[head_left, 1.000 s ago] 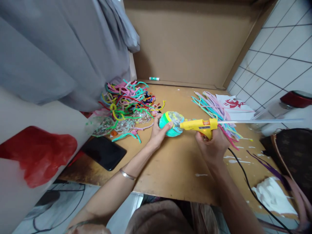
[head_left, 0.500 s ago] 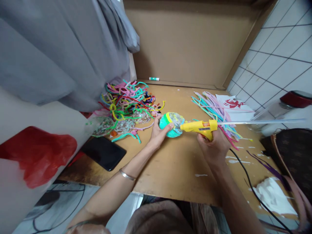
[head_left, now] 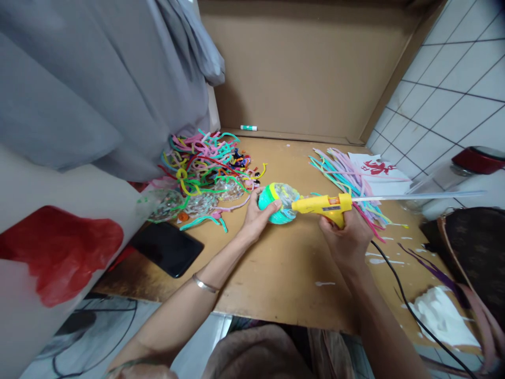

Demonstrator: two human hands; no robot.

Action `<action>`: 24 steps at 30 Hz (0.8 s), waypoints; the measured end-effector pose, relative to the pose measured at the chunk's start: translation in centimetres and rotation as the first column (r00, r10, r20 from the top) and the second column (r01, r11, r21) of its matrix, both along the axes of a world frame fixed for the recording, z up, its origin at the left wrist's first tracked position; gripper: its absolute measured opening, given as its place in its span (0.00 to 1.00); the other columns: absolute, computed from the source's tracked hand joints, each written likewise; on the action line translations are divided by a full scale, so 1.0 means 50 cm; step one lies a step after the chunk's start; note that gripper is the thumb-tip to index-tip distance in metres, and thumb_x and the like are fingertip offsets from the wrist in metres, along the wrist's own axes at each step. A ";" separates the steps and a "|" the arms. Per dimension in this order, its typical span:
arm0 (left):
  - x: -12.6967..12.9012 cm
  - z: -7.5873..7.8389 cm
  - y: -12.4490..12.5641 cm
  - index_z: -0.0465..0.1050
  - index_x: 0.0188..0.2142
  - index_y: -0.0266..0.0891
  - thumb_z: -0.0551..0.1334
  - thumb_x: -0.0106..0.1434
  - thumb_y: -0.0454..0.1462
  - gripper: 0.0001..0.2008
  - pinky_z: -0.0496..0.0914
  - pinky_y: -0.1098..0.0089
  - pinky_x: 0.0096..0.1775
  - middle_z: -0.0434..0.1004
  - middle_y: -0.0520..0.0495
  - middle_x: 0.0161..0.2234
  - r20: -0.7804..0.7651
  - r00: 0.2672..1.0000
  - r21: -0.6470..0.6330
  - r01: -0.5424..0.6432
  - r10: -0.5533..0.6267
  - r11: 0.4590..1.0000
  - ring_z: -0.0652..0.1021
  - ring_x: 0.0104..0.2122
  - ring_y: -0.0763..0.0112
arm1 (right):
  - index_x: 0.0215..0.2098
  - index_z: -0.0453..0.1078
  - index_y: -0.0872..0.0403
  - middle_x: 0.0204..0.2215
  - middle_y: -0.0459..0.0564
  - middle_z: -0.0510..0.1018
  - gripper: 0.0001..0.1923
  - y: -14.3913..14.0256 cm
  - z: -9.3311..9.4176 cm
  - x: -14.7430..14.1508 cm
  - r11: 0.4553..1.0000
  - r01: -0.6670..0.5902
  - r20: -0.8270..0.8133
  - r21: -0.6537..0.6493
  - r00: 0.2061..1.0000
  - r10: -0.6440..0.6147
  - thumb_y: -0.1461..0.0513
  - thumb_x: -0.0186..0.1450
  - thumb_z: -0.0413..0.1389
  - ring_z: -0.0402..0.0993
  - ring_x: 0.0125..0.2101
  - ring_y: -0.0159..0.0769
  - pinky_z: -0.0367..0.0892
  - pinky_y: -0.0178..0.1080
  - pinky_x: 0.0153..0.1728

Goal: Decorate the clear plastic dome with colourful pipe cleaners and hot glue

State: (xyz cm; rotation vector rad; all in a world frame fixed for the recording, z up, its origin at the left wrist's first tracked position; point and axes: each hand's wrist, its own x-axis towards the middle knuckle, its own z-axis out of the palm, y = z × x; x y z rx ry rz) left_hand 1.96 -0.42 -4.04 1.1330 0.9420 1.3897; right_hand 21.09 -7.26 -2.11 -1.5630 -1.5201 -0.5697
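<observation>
Over the middle of the table, my left hand (head_left: 258,215) grips a rounded ball (head_left: 273,213) covered partly in turquoise and yellow strips, with a clear or greyish part on its right side. My thumb presses on its front. My right hand (head_left: 349,234) is wrapped round the handle of a yellow hot glue gun (head_left: 321,204). The gun's nozzle points left and meets the right side of the ball; whether it touches is hard to tell. A long clear glue stick (head_left: 418,197) sticks out of the gun's back.
Colourful pipe cleaners (head_left: 209,158) lie heaped at the back left, and another bundle (head_left: 347,179) lies behind the glue gun. A black phone (head_left: 169,248) is at left. A power cord (head_left: 398,281), white tissue (head_left: 444,316), brown bag (head_left: 469,252) and lidded bottle (head_left: 445,179) are at right.
The glue stick's far end has shifted slightly left, toward the gun. The ball and both hands stay nearly in place.
</observation>
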 end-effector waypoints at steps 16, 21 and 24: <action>0.000 -0.002 -0.002 0.65 0.48 0.42 0.71 0.48 0.47 0.30 0.71 0.67 0.44 0.73 0.47 0.43 -0.002 0.999 0.007 0.033 -0.033 0.999 0.75 0.42 0.65 | 0.26 0.62 0.50 0.20 0.44 0.69 0.06 0.000 0.007 0.000 0.997 0.005 -0.099 -0.072 0.995 -0.012 0.58 0.55 0.54 0.62 0.20 0.35 0.57 0.37 0.24; -0.001 -0.001 -0.002 0.65 0.47 0.42 0.70 0.48 0.46 0.29 0.71 0.68 0.42 0.73 0.47 0.43 -0.005 0.999 0.012 0.033 -0.032 0.999 0.75 0.42 0.65 | 0.25 0.60 0.50 0.19 0.44 0.68 0.07 -0.001 0.006 0.005 0.997 -0.006 -0.105 -0.074 0.994 -0.002 0.57 0.54 0.54 0.61 0.20 0.34 0.57 0.37 0.24; -0.001 0.002 -0.004 0.64 0.47 0.42 0.70 0.48 0.47 0.29 0.71 0.67 0.42 0.73 0.48 0.42 -0.004 0.999 0.006 0.037 -0.037 0.999 0.74 0.41 0.65 | 0.24 0.59 0.49 0.19 0.44 0.68 0.08 -0.003 0.006 0.005 0.997 -0.009 -0.113 -0.073 0.994 0.001 0.57 0.54 0.54 0.61 0.19 0.34 0.57 0.37 0.24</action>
